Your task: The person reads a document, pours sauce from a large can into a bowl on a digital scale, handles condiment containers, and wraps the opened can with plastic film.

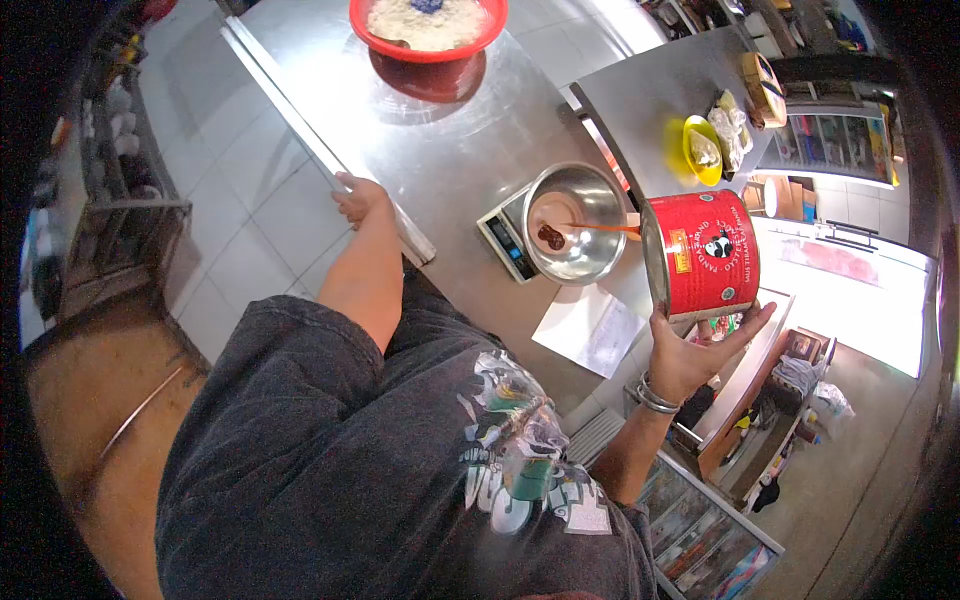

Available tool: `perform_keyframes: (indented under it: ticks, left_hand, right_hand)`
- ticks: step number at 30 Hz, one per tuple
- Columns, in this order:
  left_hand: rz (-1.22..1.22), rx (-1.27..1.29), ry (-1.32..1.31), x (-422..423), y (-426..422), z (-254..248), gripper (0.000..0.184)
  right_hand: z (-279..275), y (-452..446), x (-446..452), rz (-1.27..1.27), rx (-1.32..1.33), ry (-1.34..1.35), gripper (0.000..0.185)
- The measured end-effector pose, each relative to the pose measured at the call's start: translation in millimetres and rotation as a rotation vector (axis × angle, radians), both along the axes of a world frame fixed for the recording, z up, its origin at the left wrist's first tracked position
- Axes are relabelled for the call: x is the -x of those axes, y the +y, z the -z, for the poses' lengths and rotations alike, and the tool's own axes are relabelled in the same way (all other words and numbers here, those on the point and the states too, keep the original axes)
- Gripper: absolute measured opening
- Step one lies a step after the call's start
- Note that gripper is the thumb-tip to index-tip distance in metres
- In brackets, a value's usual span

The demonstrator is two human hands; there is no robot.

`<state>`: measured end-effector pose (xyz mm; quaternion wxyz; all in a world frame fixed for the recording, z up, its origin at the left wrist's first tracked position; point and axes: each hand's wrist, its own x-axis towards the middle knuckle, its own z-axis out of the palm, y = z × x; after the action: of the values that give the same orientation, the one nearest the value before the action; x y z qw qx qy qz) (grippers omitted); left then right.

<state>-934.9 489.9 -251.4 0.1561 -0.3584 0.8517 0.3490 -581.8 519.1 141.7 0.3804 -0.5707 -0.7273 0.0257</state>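
A large red can (705, 255) with a panda label is tipped on its side, its mouth toward the steel bowl (597, 250). My right hand (695, 350) holds the can from below, fingers spread along its underside. An orange-brown strand runs from the can's mouth into the bowl, where dark brown sauce (551, 237) lies on a lighter brown substance. Beneath the bowl is a digital scale (507, 245). My left hand (362, 201) rests at the metal table's edge (325, 150), fingers loosely bent and slightly apart, with nothing visible in them.
A red basin (490, 38) with white contents stands at the table's far end. White paper (590, 330) lies beside the bowl. A second table (640, 100) at the back right holds a yellow bowl (700, 170) and plastic bags (732, 130). Shelves (130, 215) stand at the left.
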Motion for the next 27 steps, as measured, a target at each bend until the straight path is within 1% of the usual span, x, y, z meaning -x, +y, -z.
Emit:
perform_keyframes:
  ticks: [2,8,11,14,17,21,23,27]
  left_hand:
    - [-0.016,0.009,0.005,-1.0,1.0,0.1,0.077]
    - [-0.025,0.026,0.043,-1.5,1.0,6.3,0.074]
    - [-0.021,0.027,0.043,-0.7,0.9,9.2,0.073]
    - [-0.026,0.033,0.023,0.1,1.4,18.2,0.074]
    - [-0.023,0.041,0.02,-0.1,2.6,15.1,0.075]
    - [-0.013,0.041,0.01,-1.3,1.3,7.6,0.076]
    - [0.022,-0.009,0.007,-3.3,-1.2,-2.4,0.076]
    - [0.019,-0.01,0.014,-3.4,-1.0,-2.6,0.075]
  right_hand:
    - [1.0,1.8,-2.9,-0.028,0.004,0.027,0.131]
    - [1.8,4.3,-9.7,-0.049,-0.056,-0.017,0.132]
    - [0.8,2.7,-8.1,-0.043,-0.054,0.013,0.133]
    - [0.0,1.2,-9.9,0.002,-0.027,-0.016,0.132]
    - [-0.4,0.7,-8.7,-0.043,-0.013,0.037,0.132]
    - [-0.7,-2.7,-7.2,-0.005,-0.01,0.012,0.133]
    - [-0.2,-3.2,-8.1,0.003,-0.01,0.003,0.133]
    - [0.3,-4.4,-7.8,-0.017,-0.012,0.017,0.132]
